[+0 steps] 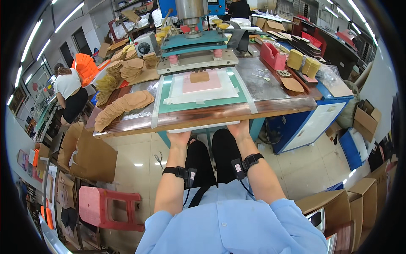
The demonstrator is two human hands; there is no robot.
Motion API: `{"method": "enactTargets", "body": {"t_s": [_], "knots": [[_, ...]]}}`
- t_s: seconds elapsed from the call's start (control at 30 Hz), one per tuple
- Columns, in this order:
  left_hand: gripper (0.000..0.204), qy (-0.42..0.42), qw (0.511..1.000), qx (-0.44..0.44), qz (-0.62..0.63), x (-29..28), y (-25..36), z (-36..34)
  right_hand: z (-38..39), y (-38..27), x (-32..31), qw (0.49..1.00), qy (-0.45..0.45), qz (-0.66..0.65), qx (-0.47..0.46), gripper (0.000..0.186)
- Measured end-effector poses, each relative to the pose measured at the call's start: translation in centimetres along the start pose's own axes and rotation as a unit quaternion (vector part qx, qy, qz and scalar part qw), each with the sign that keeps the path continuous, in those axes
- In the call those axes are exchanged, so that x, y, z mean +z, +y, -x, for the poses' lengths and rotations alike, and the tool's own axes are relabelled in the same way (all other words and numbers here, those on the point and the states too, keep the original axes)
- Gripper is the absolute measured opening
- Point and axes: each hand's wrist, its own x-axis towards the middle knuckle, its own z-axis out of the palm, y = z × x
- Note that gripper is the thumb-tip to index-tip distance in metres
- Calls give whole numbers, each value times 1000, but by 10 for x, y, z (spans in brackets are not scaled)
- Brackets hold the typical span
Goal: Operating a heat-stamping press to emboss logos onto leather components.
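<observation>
My left hand [179, 138] and my right hand [240, 128] reach under the front edge of the wooden-edged worktable [203, 119], one at each end of a white strip [204, 126] just below it. The table hides the fingers of both hands, so their grip does not show. On the tabletop above lies a green mat [166, 106] with white sheets [230, 92] taped over it and a pink sheet [202, 87] on top. A small tan leather-like piece [200, 77] rests at the far part of the pink sheet, in front of the press [196, 63].
Fanned tan pieces [127, 106] and stacks [132, 67] lie left. A pink holder [272, 56], yellow blocks [311, 67] and a blue cabinet [305, 123] stand right. Below left are a red stool [110, 207], scissors [158, 159] and cartons [93, 156]. Another person [69, 91] sits far left.
</observation>
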Motion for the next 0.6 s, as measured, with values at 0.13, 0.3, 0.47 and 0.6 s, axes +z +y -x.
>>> {"method": "enactTargets", "body": {"t_s": [0.13, 0.3, 0.47, 0.6], "knots": [[39, -3, 1000, -9, -15, 4, -1, 4, 3, -3, -5, 1000, -22, 4, 5, 42], [39, -26, 1000, -15, -5, -3, -1, 5, 0, -2, -23, 1000, 3, -2, 0, 43], [37, 19, 999, -10, -25, -2, 0, 6, 5, -1, 4, 994, 107, -16, -11, 37], [36, 24, 999, -13, -25, -4, -1, 0, 0, -4, -12, 995, 85, -57, -6, 34]]}}
